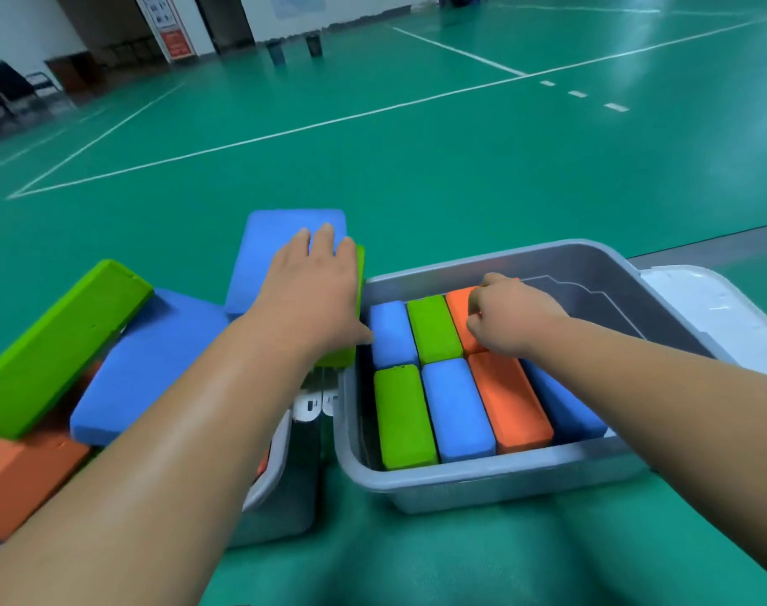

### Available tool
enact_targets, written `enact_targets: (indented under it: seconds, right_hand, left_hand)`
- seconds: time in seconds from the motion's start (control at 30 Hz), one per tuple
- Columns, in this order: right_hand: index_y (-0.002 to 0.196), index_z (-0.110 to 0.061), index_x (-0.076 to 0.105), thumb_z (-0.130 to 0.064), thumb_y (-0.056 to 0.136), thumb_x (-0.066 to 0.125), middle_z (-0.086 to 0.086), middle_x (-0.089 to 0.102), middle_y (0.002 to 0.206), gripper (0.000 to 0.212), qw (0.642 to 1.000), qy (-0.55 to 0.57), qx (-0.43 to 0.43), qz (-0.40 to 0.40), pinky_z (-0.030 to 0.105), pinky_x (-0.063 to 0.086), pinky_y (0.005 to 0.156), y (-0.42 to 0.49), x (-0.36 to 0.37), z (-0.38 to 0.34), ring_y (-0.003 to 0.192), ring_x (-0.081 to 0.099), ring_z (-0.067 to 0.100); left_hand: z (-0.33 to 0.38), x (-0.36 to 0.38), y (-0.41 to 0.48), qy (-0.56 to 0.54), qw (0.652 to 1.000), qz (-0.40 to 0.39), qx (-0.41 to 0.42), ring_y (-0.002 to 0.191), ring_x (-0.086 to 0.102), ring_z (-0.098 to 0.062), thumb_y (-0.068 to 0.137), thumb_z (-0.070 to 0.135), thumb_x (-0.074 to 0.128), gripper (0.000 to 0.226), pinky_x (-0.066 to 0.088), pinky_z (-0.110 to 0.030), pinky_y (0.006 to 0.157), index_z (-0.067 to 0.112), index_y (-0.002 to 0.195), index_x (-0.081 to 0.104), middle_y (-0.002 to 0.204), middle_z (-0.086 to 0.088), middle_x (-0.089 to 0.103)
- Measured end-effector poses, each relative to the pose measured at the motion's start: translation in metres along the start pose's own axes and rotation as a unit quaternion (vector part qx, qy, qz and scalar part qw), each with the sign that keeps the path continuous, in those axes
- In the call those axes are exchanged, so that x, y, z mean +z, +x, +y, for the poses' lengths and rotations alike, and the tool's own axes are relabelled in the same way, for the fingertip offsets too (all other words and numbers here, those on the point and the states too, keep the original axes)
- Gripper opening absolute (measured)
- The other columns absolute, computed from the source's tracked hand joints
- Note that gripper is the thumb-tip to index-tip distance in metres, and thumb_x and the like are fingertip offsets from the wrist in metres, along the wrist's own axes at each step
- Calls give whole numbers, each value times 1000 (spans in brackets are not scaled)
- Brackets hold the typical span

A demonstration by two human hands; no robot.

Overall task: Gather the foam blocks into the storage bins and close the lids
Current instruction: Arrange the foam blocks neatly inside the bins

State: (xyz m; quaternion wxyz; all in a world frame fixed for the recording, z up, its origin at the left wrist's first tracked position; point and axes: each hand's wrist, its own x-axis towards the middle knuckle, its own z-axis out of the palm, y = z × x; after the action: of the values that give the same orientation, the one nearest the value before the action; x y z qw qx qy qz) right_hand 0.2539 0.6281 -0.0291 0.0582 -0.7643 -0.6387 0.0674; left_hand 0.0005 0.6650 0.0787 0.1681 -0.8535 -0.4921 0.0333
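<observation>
A grey bin on the right holds several foam blocks standing on edge in two rows: blue, green and orange. My right hand is inside it, fingers curled on the far orange block. My left hand lies over a green block just outside the bin's left wall, fingers over its top and thumb down its side. A second grey bin on the left is heaped with loose blocks: a green one, two blue ones and an orange one.
The right bin's white lid hangs open off its far right side. Both bins stand on a green sports floor with white lines. Dark chairs and two small dark containers stand far back near the wall.
</observation>
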Motion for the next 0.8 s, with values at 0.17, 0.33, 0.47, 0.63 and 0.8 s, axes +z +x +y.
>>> enact_targets:
  seconds: [0.17,0.33,0.47,0.63,0.8]
  right_hand:
    - [102,-20,72,-30,93,49,3,55,106,27,998,36,-34,42,36,50,79,3,-2,-28,101,62,29]
    - [93,-20,72,-35,84,43,6,68,100,34,991,106,-42,71,40,55,82,6,-12,-54,96,64,31]
    - [99,-15,73,-35,98,52,9,75,100,29,975,186,-6,122,35,52,81,14,-27,-62,98,66,30]
    - [133,-25,60,-85,79,43,5,73,112,83,897,399,103,161,45,60,88,23,-61,-35,84,77,25]
    - [134,-33,57,-82,78,52,-1,62,134,75,780,596,164,96,46,64,67,7,-76,18,93,77,28]
  left_hand:
    - [-15,40,-7,44,998,36,23,152,24,-33,75,36,71,103,23,-48,123,13,159,16,167,-9,21]
    - [-12,44,-10,48,997,43,34,156,19,-34,84,24,63,95,22,-47,124,8,162,11,171,-12,14]
    - [-15,37,-15,-4,996,73,52,157,18,-26,80,35,65,100,18,-49,125,12,163,15,172,-7,14]
    - [10,15,-23,-59,973,156,158,157,21,-23,72,38,76,110,20,-47,125,14,163,20,172,-4,18]
    - [53,7,-21,-104,945,175,256,158,17,-20,71,37,78,113,19,-59,123,16,164,18,173,1,14]
